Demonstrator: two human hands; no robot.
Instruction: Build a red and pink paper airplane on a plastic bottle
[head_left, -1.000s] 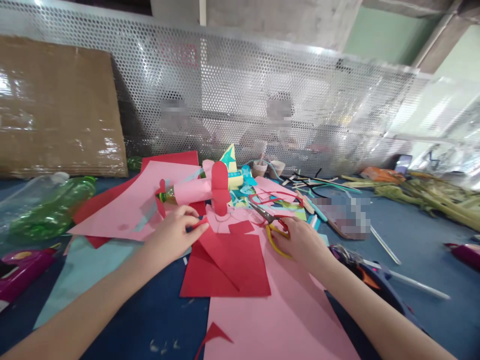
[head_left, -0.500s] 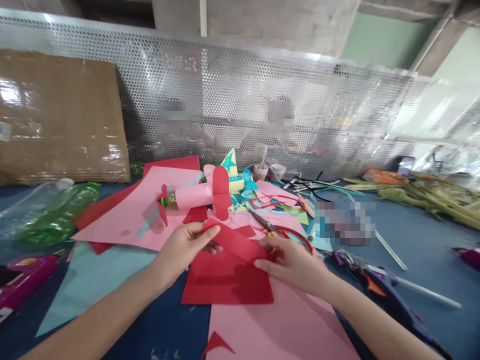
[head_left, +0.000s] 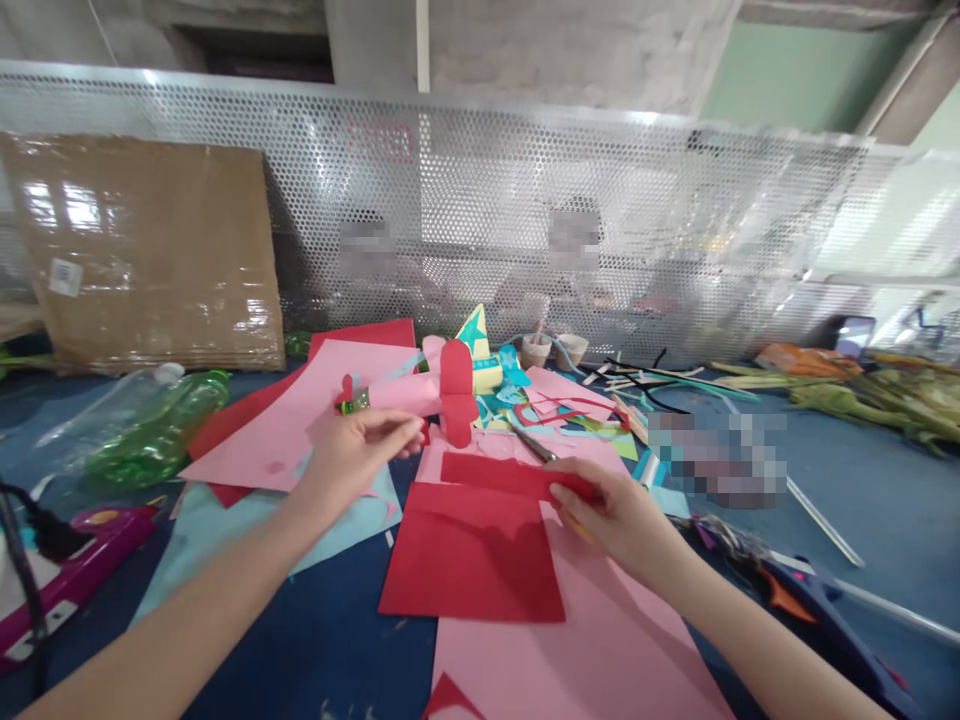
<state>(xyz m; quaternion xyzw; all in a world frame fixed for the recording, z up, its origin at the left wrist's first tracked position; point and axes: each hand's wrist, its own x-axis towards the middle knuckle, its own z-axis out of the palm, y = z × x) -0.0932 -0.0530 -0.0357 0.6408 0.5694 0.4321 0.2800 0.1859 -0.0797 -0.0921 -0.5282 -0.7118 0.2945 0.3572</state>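
My right hand (head_left: 619, 510) pinches the right end of a narrow red paper strip (head_left: 499, 472), which stretches left above a larger red paper piece (head_left: 472, 560). Scissors (head_left: 534, 440) lie just beyond that hand, their handles mostly hidden by it; something yellow shows under the fingers. My left hand (head_left: 367, 455) is raised to the left, away from the strip. Its thumb and fingers are pressed together, and I cannot make out anything between them. Just beyond it lies a bottle wrapped in pink paper (head_left: 401, 395) with rounded red paper wings (head_left: 456, 390).
Pink sheets (head_left: 585, 640) and a light blue sheet (head_left: 337, 540) cover part of the blue table. Clear and green bottles (head_left: 161, 430) and a purple power strip (head_left: 97, 565) are at left. A blue glue gun (head_left: 817, 600) lies at right. Cardboard (head_left: 157, 250) leans against the mesh screen.
My left hand has let go of the red strip and moved left. The right hand still holds the strip, which has shifted right. The view has shifted slightly.
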